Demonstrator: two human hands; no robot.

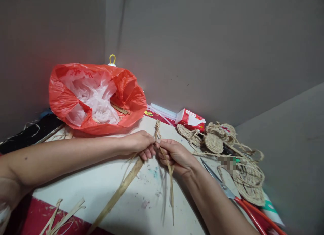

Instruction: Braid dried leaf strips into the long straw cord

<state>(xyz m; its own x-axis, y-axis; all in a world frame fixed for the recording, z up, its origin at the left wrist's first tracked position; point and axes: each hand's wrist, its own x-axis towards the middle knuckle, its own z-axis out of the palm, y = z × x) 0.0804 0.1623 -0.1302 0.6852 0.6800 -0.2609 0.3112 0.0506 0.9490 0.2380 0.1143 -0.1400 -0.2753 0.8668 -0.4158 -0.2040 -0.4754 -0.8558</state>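
My left hand (142,143) and my right hand (176,154) meet at the middle of the table, thumbs and fingertips pinched together on a plaited straw cord. The short finished-looking plait (157,128) sticks up beyond my fingertips. From under my left hand, a wide flat straw strip (120,189) runs down toward the near edge. Thin straw strands (171,186) hang below my right hand. My curled fingers hide the exact point where the strands cross.
A red plastic bag (63,103) with white plastic inside stands back left. Coiled straw braid pieces (250,182) and red-handled scissors (249,211) lie at right. A red tissue pack (191,119) sits behind. Loose straw strips (64,218) lie near left on the white tabletop (141,204).
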